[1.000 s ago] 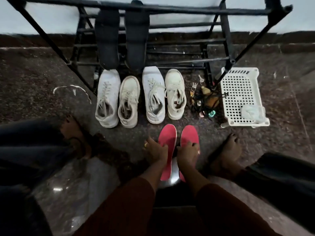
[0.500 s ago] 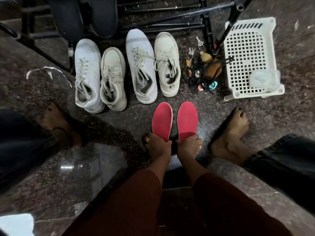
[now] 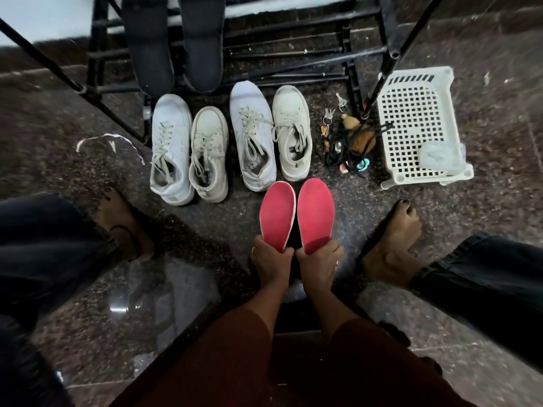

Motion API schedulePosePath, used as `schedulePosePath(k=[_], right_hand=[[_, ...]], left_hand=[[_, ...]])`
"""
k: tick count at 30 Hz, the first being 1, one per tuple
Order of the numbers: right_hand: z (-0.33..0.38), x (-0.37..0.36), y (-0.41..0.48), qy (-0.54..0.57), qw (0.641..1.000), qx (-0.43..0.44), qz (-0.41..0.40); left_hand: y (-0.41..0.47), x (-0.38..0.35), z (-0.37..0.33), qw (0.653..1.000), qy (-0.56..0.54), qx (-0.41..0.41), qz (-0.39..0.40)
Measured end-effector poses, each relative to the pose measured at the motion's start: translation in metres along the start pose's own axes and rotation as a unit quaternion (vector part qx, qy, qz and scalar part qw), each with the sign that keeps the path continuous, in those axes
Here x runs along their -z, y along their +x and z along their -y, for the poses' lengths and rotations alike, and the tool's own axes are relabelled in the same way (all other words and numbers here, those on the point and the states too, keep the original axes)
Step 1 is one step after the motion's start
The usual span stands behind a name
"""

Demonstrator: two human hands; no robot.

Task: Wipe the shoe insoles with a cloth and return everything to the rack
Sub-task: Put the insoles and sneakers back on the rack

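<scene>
Well, I see left hand [image 3: 271, 261] and right hand [image 3: 320, 259] each curled round a heel.
Left insole [image 3: 277, 212] and right insole [image 3: 316, 211], both red, side by side, toes toward the white shoes [image 3: 252, 136] before the rack [image 3: 293, 58].

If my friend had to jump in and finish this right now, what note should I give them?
Left hand grips the heel end of one flat red insole; right hand grips the other flat red insole, side by side.
The pale cloth lies in the white plastic basket.
Four white lace-up sneakers stand on the floor before the black metal rack; two dark insoles lean on it.
Wiping done: cannot tell. Left: wipe, return everything to the rack.
</scene>
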State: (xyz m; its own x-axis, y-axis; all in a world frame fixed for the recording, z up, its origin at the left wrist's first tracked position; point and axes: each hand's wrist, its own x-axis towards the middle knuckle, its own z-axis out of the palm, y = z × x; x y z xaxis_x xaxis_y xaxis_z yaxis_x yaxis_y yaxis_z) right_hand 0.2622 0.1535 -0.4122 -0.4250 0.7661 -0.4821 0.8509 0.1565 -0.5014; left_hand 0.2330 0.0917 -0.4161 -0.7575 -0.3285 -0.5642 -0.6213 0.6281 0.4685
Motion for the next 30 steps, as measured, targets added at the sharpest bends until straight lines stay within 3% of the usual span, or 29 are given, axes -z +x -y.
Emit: schedulePosePath(k=[7,15,23,30], right_hand=[[0.059,0.026,-0.007,0.067,0.995,0.072,-0.021],[0.182,0.073,0.025,0.113,0.975,0.178,-0.069],[0.306,0.093,0.098,0.011,0.969,0.238,-0.059],[0.35,0.088,0.155,-0.06,0.979,0.187,-0.06]], left_hand=[[-0.004,0.044,-0.053,0.993,-0.104,-0.036,-0.04],[0.029,0.101,-0.173,0.979,-0.132,-0.141,-0.073],[0.081,0.13,-0.302,0.982,-0.07,-0.167,-0.051],[0.11,0.124,-0.349,0.981,-0.005,-0.192,-0.037]])
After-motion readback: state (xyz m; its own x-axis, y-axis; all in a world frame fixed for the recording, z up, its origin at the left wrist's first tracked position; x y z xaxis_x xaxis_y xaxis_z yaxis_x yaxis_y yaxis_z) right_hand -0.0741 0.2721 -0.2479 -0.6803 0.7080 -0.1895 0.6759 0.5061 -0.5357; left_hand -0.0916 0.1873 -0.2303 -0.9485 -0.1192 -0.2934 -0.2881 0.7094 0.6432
